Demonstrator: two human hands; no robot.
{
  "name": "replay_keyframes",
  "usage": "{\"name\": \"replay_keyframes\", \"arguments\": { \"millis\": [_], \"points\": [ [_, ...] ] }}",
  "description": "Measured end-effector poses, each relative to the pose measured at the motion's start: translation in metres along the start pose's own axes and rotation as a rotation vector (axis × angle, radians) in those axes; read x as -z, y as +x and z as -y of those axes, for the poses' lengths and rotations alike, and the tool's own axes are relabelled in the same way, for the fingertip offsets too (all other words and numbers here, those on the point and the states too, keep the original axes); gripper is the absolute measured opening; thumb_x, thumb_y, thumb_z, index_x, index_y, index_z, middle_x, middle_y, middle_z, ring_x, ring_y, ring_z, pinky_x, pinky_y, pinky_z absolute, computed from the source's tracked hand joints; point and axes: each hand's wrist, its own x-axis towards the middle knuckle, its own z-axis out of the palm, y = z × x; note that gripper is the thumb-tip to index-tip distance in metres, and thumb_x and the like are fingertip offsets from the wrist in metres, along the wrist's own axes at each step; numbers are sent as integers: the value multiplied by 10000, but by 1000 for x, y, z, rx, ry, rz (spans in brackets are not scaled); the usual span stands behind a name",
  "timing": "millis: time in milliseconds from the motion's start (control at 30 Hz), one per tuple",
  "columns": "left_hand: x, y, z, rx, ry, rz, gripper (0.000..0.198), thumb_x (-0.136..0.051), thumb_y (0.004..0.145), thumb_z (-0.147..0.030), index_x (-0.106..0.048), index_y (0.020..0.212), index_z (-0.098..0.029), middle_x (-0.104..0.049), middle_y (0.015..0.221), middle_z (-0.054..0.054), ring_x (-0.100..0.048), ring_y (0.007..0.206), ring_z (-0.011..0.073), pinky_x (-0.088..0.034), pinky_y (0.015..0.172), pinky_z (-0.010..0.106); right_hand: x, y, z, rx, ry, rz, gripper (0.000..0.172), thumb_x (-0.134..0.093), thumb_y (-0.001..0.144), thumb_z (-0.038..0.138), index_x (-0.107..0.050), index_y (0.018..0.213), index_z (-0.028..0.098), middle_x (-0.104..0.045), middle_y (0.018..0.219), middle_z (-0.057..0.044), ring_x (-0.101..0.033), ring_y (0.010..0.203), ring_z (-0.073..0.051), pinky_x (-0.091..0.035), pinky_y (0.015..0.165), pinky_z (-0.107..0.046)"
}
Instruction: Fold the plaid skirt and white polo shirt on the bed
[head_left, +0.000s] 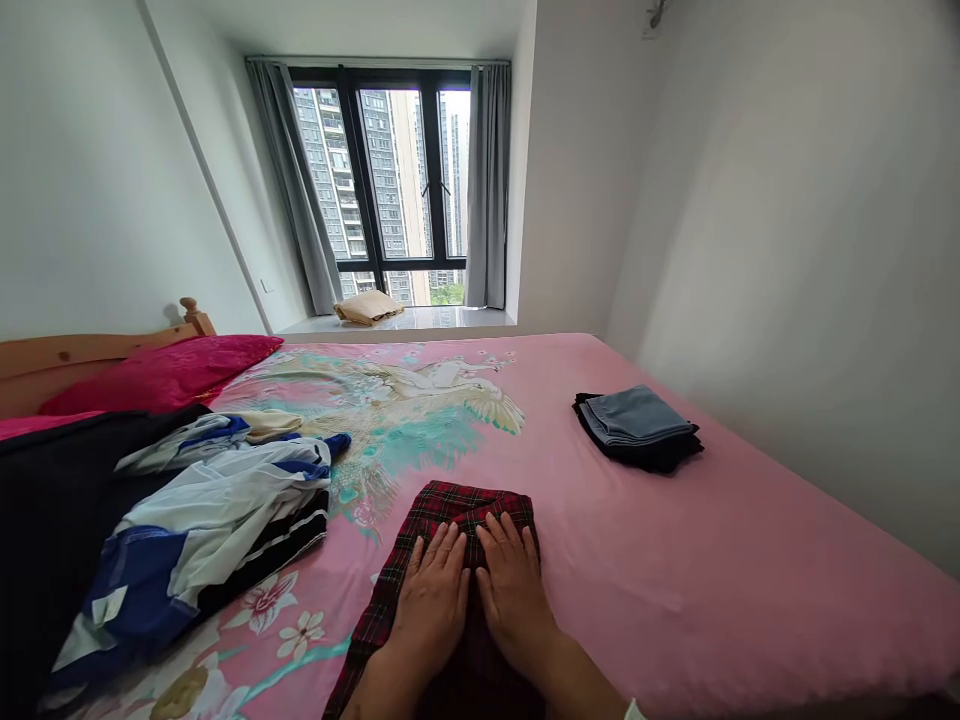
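A red and black plaid garment lies flat on the pink bed sheet, its near part running out of the bottom of the view. My left hand rests palm down on its left half, fingers stretched forward. Beside it, my right hand presses flat on the right half, fingers also extended. Both hands are open and hold nothing; the thumbs nearly meet. My forearms hide some of the cloth between and below them.
To the left lie a rumpled white and blue garment and black cloth. A folded grey and black stack sits at the right. Behind are a red pillow, a wooden headboard and a beige folded cloth on the windowsill.
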Motion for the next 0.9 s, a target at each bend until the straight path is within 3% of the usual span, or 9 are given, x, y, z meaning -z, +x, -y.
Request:
{"name": "replay_keyframes", "arguments": {
  "millis": [100, 233, 333, 400, 467, 533, 667, 767, 900],
  "points": [
    [-28, 2, 13, 127, 88, 167, 587, -330, 894, -430, -335, 1419, -168, -267, 1513, 56, -223, 1409, 266, -160, 1136, 579, -13, 8, -14, -53, 7, 103, 528, -424, 902, 344, -388, 1411, 209, -234, 1524, -46, -128, 1423, -277, -24, 1145, -567],
    [-56, -5, 30, 130, 126, 164, 635, -308, 892, -482, -204, 1455, -207, -129, 1545, 16, -126, 1434, 249, -136, 1142, 555, -33, 8, -45, -115, 98, 111, 596, -498, 857, 389, -368, 1419, 240, -240, 1525, -53, -141, 1419, -300, 12, 1126, -599],
    [-62, -9, 33, 124, 135, 146, 632, -296, 896, -488, -192, 1457, -215, -119, 1547, 8, -126, 1435, 241, -128, 1146, 541, -37, 0, -59, -188, 308, -123, 679, -544, 818, 421, -342, 1423, 189, -231, 1530, -93, -136, 1421, -285, -91, 1153, -532],
    [-62, -8, 33, 135, 130, 146, 632, -284, 898, -497, -197, 1457, -216, -123, 1548, 3, -132, 1434, 236, -129, 1147, 535, -34, -12, -62, -382, 559, -308, 753, -545, 804, 469, -284, 1426, 133, -233, 1517, -160, -214, 1401, -282, -232, 1132, -485],
    [-62, -7, 34, 144, 123, 144, 635, -279, 898, -499, -198, 1458, -211, -126, 1548, 0, -128, 1435, 231, -122, 1148, 533, -29, -30, -61, -622, 859, -377, 813, -585, 759, 521, -283, 1392, 108, -315, 1462, -217, -353, 1337, -294, -345, 1076, -460],
    [-63, -6, 34, 148, 108, 138, 638, -283, 897, -495, -198, 1459, -207, -128, 1549, -1, -120, 1437, 228, -111, 1151, 531, -25, -52, -56, -777, 1125, -310, 810, -693, 653, 533, -398, 1285, 123, -469, 1349, -218, -473, 1244, -309, -404, 1030, -447],
    [-60, -6, 33, 161, 47, 138, 646, -303, 890, -495, -210, 1461, -206, -137, 1552, 5, -112, 1439, 226, -90, 1155, 524, -15, -72, -29, -781, 1461, -81, 562, -765, 608, 437, -561, 1042, 145, -667, 1072, -138, -612, 1054, -298, -454, 961, -443],
    [-57, -6, 35, 187, -73, 125, 652, -339, 881, -486, -239, 1457, -197, -162, 1554, 19, -106, 1440, 225, -43, 1160, 511, -1, -58, -2, -791, 1644, -5, 490, -708, 645, 286, -553, 1087, 141, -698, 935, -95, -657, 921, -267, -499, 858, -428],
    [-57, -1, 40, 337, -492, 15, 567, -338, 910, -405, -313, 1431, -183, -208, 1554, 61, -106, 1439, 233, 17, 1162, 498, 33, -24, 29, -695, 1734, 11, 532, -637, 546, 129, -562, 1073, 141, -686, 826, -51, -653, 810, -231, -514, 761, -371]
  ]
}}
